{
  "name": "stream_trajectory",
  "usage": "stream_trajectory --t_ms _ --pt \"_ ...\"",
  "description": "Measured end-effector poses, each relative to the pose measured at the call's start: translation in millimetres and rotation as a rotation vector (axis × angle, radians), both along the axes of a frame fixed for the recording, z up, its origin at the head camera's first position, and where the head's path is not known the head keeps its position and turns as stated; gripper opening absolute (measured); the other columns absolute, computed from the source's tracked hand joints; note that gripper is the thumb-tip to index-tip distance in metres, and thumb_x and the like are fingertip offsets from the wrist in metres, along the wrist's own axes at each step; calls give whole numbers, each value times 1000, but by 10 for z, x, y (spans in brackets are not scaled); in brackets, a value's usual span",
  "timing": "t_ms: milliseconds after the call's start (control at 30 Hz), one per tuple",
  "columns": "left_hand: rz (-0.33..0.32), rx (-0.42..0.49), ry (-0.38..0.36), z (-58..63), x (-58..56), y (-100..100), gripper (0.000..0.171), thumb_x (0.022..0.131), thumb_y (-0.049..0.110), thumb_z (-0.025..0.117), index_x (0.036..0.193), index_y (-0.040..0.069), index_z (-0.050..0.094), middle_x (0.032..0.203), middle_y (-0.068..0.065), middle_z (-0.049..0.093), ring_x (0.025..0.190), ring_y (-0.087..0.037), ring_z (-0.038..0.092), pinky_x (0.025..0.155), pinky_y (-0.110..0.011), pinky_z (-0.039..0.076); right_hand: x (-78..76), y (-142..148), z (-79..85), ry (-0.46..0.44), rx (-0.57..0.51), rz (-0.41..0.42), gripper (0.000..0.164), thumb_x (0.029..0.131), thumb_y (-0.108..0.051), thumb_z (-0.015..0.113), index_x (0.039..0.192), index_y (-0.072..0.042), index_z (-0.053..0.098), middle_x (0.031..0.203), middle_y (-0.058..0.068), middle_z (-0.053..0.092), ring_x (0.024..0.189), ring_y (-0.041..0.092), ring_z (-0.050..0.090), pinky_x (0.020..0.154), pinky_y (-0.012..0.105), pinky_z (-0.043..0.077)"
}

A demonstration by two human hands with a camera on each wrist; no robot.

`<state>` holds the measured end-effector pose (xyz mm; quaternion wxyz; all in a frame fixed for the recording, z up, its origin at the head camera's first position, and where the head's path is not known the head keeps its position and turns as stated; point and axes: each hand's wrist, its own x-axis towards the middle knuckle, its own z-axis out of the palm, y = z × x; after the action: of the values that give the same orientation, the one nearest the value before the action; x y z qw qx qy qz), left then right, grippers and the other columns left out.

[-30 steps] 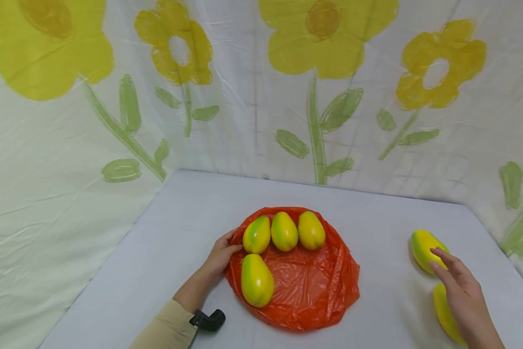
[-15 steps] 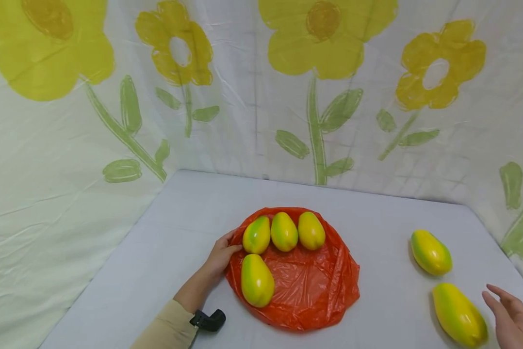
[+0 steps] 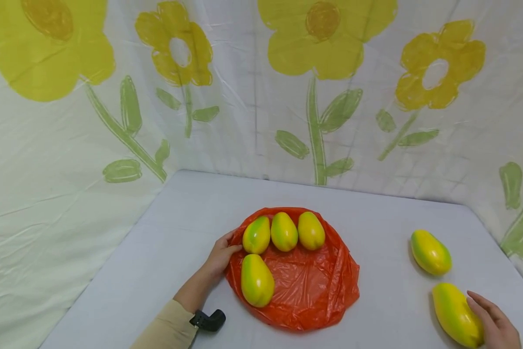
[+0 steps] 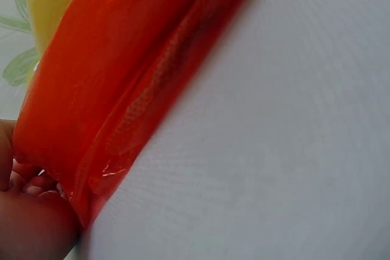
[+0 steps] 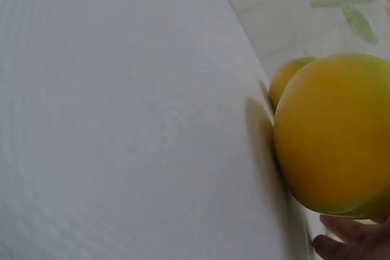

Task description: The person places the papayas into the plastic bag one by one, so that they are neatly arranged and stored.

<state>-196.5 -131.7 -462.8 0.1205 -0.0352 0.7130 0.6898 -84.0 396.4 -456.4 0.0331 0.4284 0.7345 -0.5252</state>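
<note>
A red plastic bag, opened wide, sits mid-table. Three yellow-green papayas line its far side, and a larger papaya lies at its left. My left hand pinches the bag's left rim; the left wrist view shows thumb and fingers at the gathered red plastic. At the right, my right hand is against the right side of the nearer loose papaya. In the right wrist view its fingertips come right below that papaya.
Another loose papaya lies just beyond the near one, on the white tabletop. A hanging sheet with painted yellow flowers encloses the back and sides. A black wrist device is strapped to the left wrist.
My right hand has drawn back from above the two loose papayas to the right, then come in to the nearer one's side. The left hand and the bag have stayed put.
</note>
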Motion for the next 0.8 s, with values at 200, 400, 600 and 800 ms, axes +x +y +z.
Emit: stream_trajectory --t_ms 200,400,600,800 --pt "7 -10 -4 -3 -8 -1 49 93 10 47 141 16 40 143 -7 43 124 -24 48 98 -37 47 -39 -34 -35 -40 69 52 86 81 -73 38 148 -20 25 138 -11 37 91 1 38 100 44 36" --pt "0 -5 2 -8 -8 -6 49 92 10 47 140 16 40 142 -8 45 123 -24 50 96 -36 49 -46 -35 -54 -36 61 74 83 82 -72 38 148 -25 23 152 -17 21 97 1 37 106 46 31" --pt "3 -8 -2 -16 -17 -9 49 92 10 47 140 17 41 142 -7 45 122 -24 50 96 -36 49 -18 -77 -14 -23 57 103 76 85 -68 37 148 -28 21 154 -15 13 92 -10 31 97 37 34" --pt "5 -8 -8 -22 -24 -7 49 92 10 48 140 17 40 142 -7 44 124 -24 49 97 -36 48 -25 -91 17 -21 66 127 72 89 -64 31 149 -25 19 157 -5 7 120 17 32 110 47 27"
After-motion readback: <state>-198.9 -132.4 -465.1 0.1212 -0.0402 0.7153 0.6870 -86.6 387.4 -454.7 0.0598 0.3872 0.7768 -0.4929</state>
